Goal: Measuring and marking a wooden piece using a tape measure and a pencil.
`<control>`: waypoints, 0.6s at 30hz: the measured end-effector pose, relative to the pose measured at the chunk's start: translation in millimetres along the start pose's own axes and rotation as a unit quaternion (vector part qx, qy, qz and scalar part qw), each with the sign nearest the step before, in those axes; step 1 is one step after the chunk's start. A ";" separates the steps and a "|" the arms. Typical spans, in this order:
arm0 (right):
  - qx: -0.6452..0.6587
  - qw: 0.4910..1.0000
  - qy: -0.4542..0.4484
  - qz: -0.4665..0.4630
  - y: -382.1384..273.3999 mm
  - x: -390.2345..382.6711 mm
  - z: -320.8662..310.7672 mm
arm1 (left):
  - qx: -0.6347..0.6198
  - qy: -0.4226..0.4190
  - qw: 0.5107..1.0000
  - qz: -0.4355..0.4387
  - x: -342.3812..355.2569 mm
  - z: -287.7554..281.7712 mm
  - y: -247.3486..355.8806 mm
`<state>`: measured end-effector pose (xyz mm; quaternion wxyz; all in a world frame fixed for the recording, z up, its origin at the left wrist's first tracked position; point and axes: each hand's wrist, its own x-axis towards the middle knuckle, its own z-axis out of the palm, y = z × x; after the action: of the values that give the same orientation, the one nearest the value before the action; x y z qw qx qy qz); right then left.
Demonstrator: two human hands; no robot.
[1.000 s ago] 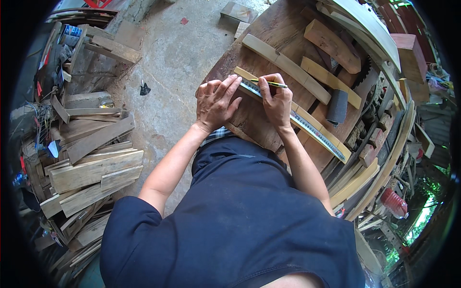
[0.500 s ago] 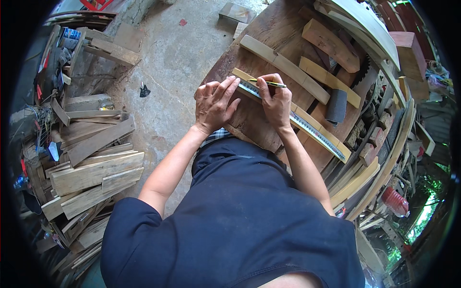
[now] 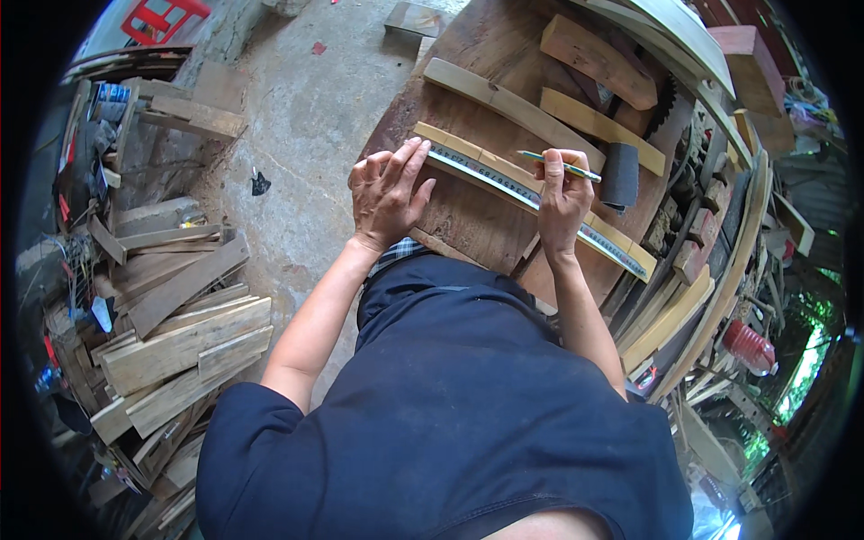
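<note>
A long pale wooden strip (image 3: 468, 159) lies slantwise across the brown wooden work surface (image 3: 459, 225). Along its near edge runs the blade of a tape measure (image 3: 499, 191), with black markings. My left hand (image 3: 385, 200) rests at the strip's left end, fingers stretched over the tape's end and thumb apart. Between the thumb and fingers of my right hand (image 3: 562, 202) is a pencil (image 3: 583, 171), its tip pointing left. That hand is over the right part of the strip and hides a stretch of tape.
Beyond the strip lie another wooden strip (image 3: 504, 106), a thick wood block (image 3: 598, 61) and a dark grey sandpaper roll (image 3: 619, 175). A toothed circular blade (image 3: 666, 106) stands at right. Stacked boards (image 3: 184, 342) fill the left side.
My right hand has moved right along the strip with the pencil, uncovering more of the tape. My left hand stays at the strip's left end. The whole view has shifted slightly.
</note>
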<state>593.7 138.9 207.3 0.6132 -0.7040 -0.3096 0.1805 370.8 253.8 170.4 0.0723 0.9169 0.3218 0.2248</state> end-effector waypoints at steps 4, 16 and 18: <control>-0.006 1.000 0.000 0.024 3.4 -14.3 -9.4 | -0.005 -0.007 1.000 0.004 1.9 -0.7 0.3; -0.050 0.998 -0.033 0.022 17.6 -20.1 -12.8 | 0.014 -0.006 1.000 0.005 0.0 3.3 -0.2; -0.038 0.998 -0.026 0.032 19.4 -19.4 -12.6 | 0.005 -0.009 1.000 0.005 0.8 2.2 0.1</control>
<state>591.4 115.6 188.2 0.5718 -0.7313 -0.3093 0.2063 372.4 254.2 168.8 0.0692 0.9207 0.3179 0.2154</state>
